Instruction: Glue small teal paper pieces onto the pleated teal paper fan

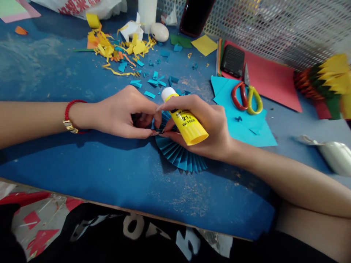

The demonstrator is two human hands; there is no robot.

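Observation:
A blue pleated paper fan (181,155) is spread just above the blue table (115,171), partly hidden behind my hands. My left hand (128,113) pinches the fan's gathered point between thumb and fingers. At that same point the thumb and a fingertip of my right hand (211,124) press together, meeting the left fingertips. A yellow glue stick (189,126) with a white cap lies tilted across the right hand, held under its index finger. What exactly sits between the touching fingertips is too small to make out.
Blue and yellow paper scraps (156,81) litter the table beyond my hands. To the right, scissors (246,96) rest on turquoise paper (244,128). A black phone (196,16), a white egg-shaped object (159,32) and red paper (271,76) are at the back.

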